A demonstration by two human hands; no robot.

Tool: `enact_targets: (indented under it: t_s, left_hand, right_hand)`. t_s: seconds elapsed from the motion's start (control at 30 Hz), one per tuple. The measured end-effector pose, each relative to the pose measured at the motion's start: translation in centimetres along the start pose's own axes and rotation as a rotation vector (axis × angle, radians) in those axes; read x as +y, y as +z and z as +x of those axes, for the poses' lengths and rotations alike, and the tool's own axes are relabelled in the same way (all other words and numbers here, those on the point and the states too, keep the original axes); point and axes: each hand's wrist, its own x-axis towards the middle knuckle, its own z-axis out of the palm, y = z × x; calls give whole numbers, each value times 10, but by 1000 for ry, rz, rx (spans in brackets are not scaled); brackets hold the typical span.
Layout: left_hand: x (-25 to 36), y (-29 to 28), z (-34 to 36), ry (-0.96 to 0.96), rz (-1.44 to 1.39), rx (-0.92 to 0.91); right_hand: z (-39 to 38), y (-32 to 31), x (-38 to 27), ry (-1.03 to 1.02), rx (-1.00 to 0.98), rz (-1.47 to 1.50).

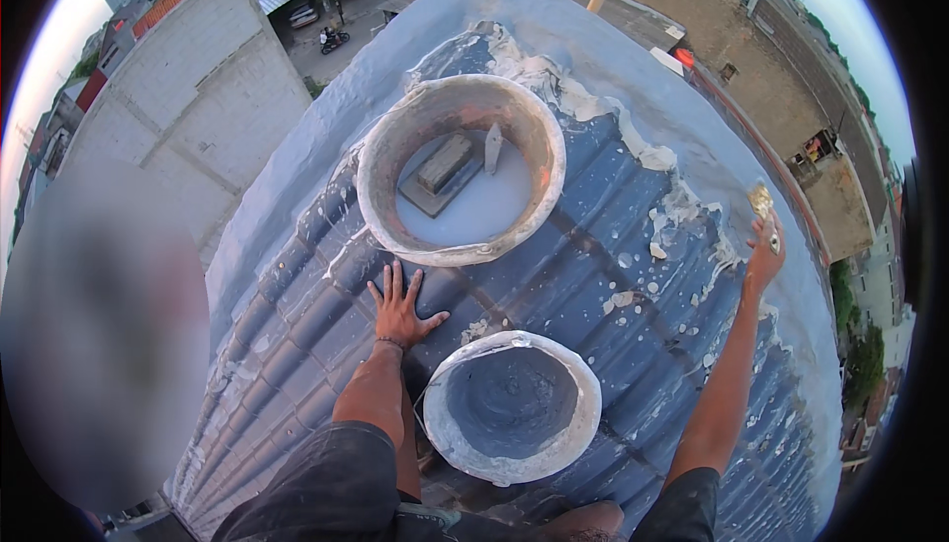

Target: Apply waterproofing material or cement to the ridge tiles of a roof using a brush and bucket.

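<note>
My left hand [399, 317] lies flat with fingers spread on the dark blue-grey roof tiles [583, 275], just below a large bucket [381, 221]. In that bucket, a plastering float [442, 174] with a block handle sits in milky liquid, beside a pale pointed piece [492, 147]. Out to the right, my right hand [767, 245] is closed around a small hand tool [760, 199] with a pale, yellowish head, over the grey coated roof edge. Its exact kind is unclear. Nearest me stands a second bucket [583, 411], its inside smeared with grey mix.
A rough band of pale mortar [643, 146] runs between the tiles and the smooth grey ridge [682, 122]. Dried splashes dot the tiles. Beyond the roof edges are a drop to a street [346, 52], a concrete wall [198, 97] and neighbouring roofs. A blurred shape fills the left.
</note>
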Motion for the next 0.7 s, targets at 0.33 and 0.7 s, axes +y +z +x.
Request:
enact_targets:
  t_s: [0.33,0.7]
  left_hand:
    - [3,1,3,-1,-12,-15]
    - [-3,-3,-1,-11,-32,-31]
  right_hand:
    - [12,-55,51,70,-80,-155]
    - [-19,9,27,-246,-64,-957]
